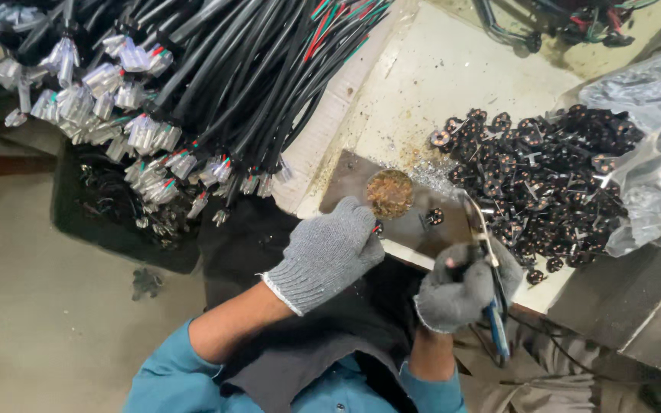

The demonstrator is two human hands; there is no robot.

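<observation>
My left hand [330,248] wears a grey knit glove and is closed near the edge of a dark metal plate [415,226], pinching something small with red and green at its fingertips, likely wire ends. My right hand [464,287], also gloved, grips a soldering iron [491,268] with a blue handle, its tip pointing up over the plate. A round brass-coloured wad of cleaning wool [389,193] sits on the plate just above my left hand. One small black round connector part [434,217] lies on the plate between the hands.
A large bundle of black cables [231,69] with plastic-wrapped coloured wire ends hangs at upper left. A heap of small black round connector parts [552,176] spills from a clear plastic bag [652,138] at right. The worn pale bench [437,84] extends behind.
</observation>
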